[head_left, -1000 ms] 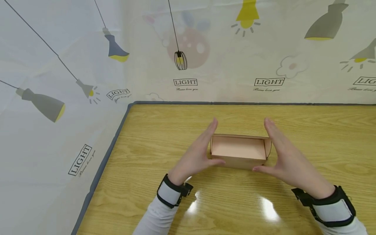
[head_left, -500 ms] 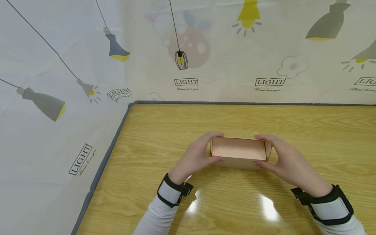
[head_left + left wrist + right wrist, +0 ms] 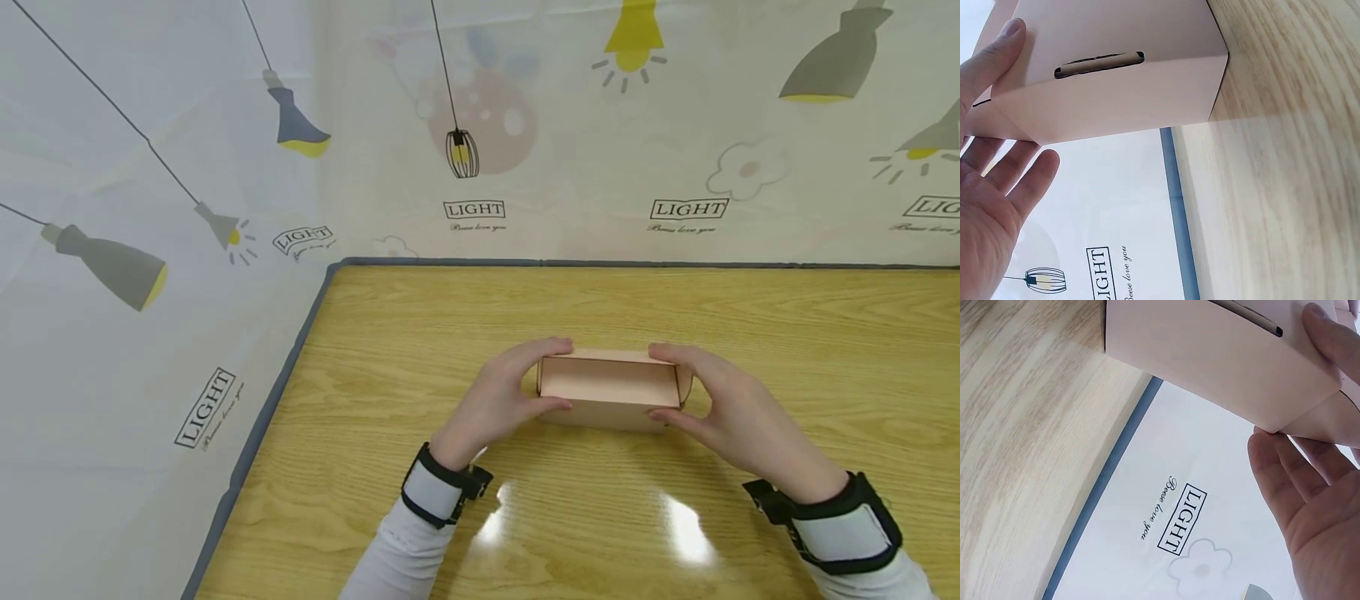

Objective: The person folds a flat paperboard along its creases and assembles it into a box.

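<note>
A long, pale pinkish-brown cardboard box (image 3: 607, 417) stands on the wooden table, its upper side open and its inside pale. At its left end my left hand (image 3: 498, 400) grips it, thumb on the near wall and fingers over the far edge. My right hand (image 3: 731, 412) holds the right end the same way. A pale strip of card runs along the far rim between the fingertips. In the left wrist view, a slot with a tucked tab (image 3: 1100, 64) shows in the box's lower side edge. The right wrist view shows a similar slot (image 3: 1247, 314), partly cut off.
The wood-grain table (image 3: 420, 333) ends at a blue-grey border (image 3: 660, 266) along the back and left. Behind it hangs a pale sheet (image 3: 570, 167) printed with lamps and the word LIGHT. A black-and-white strap (image 3: 442, 487) circles each wrist.
Both hands' fingers have come down from beside the box onto its far edge, and the hands now grip it. Most recently, a pale strip has appeared along the far rim.
</note>
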